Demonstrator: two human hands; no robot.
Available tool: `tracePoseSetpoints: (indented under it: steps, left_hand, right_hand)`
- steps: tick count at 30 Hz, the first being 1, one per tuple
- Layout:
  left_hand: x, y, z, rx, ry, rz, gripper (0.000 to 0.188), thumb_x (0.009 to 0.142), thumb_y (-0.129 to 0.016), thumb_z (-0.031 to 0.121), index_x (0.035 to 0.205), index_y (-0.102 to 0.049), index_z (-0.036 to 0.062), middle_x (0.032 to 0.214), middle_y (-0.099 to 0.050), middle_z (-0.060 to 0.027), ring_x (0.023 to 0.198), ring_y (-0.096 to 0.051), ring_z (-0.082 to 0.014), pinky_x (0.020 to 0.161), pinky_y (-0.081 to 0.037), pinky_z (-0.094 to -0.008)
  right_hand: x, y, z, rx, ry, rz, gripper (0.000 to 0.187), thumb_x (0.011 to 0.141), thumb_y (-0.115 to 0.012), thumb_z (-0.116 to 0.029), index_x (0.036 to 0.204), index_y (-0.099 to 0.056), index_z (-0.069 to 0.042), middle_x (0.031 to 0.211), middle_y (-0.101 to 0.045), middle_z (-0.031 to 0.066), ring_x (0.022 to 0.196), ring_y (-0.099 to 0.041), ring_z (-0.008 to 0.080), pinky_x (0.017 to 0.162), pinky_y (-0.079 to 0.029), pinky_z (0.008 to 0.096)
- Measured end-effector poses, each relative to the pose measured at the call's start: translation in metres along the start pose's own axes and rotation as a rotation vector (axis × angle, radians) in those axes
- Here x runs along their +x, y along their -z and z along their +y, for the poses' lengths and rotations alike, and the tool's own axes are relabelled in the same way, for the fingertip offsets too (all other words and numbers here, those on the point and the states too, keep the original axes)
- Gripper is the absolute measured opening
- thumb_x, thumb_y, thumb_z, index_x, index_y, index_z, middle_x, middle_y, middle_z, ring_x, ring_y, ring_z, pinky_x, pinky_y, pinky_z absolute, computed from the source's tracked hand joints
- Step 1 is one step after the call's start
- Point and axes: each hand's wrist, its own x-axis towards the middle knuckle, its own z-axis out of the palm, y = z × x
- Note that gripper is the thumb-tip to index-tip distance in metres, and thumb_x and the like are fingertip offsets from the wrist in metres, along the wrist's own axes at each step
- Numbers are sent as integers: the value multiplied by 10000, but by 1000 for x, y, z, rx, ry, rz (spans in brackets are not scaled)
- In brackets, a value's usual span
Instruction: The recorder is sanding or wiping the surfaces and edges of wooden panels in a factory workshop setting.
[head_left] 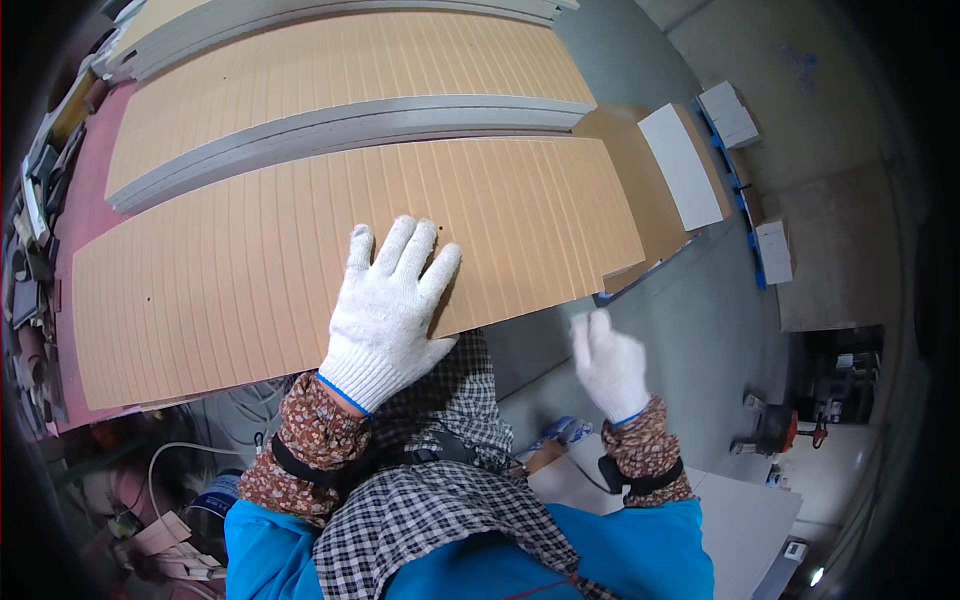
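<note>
A long brown corrugated cardboard sheet (230, 260) lies across the near side of the work surface, on top of a stack. My left hand (392, 300), in a white knit glove, rests flat on it near the front edge, fingers spread and holding nothing. Off the sheet's right front corner is my right hand (610, 365), gloved too, in the air. Its fingers look bent together but are smeared by motion, and nothing held can be made out. Beside that corner a brown cardboard flap (640, 180) sticks out, with a white panel (684, 166) on it.
Behind lies a second cardboard-topped stack (350, 65) with grey layered edges. Scraps and rolls (35, 290) crowd the left side. At the right, white boxes (728, 113) stand by a blue pallet (745, 200). A white hose (185, 447) hangs at lower left; a pale board (735, 515) lies at lower right.
</note>
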Motion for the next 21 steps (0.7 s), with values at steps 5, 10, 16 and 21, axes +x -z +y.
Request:
tracePoseSetpoints:
  steps: [5, 10, 16, 21]
  left_hand:
    - [1, 3, 3, 13, -8, -39, 923, 649, -954, 346, 1436, -535, 108, 1485, -504, -170, 1456, -430, -377, 1225, -285, -624]
    - [0, -1, 1, 43, 10, -22, 921, 659, -951, 358, 1445, -537, 116, 1490, -508, -169, 1466, -420, -369, 1222, -296, -627]
    - [0, -1, -1, 33, 11, -6, 919, 662, -950, 359, 1446, -537, 117, 1502, -502, -169, 1475, -412, -369, 1222, -297, -629]
    - [2, 3, 1, 17, 8, -43, 936, 661, -950, 358, 1461, -529, 118, 1517, -492, -173, 1479, -406, -373, 1221, -288, -635]
  right_hand:
    - [-9, 6, -9, 165, -139, 140, 187, 1074, -565, -243, 1045, -593, -61, 660, -659, 191, 588, -683, 387, 538, -535, 507]
    - [11, 15, -20, 169, -100, 118, 196, 1080, -557, -233, 1067, -594, -41, 721, -679, 180, 630, -696, 387, 539, -537, 502]
    - [15, 12, -24, 101, -8, 108, 195, 1078, -558, -234, 1054, -592, -44, 697, -670, 181, 611, -694, 382, 532, -537, 500]
    - [32, 15, -19, 40, 53, 95, 211, 1075, -559, -243, 1022, -585, -40, 632, -628, 163, 585, -694, 371, 523, -541, 490]
